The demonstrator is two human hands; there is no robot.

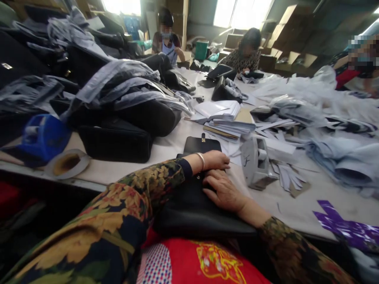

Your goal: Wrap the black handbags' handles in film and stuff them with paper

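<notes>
A black handbag [189, 205] lies at the table's near edge, its flap [195, 146] folded back away from me with a small metal clasp at the tip. My left hand [215, 160], a bangle on its wrist, reaches across the bag and is closed at its right edge. Just below it, my right hand [223, 190] bends its fingers over the bag's upper right side, the two hands almost touching. What lies under the fingers is hidden.
Black bags [115, 138] with plastic-wrapped straps pile up at left. Near them are a blue tape dispenser [44, 136] and tape roll [67, 163]. At right are a grey dispenser [250, 163], papers [226, 122] and plastic wrap [296, 94]. Several people sit across the table.
</notes>
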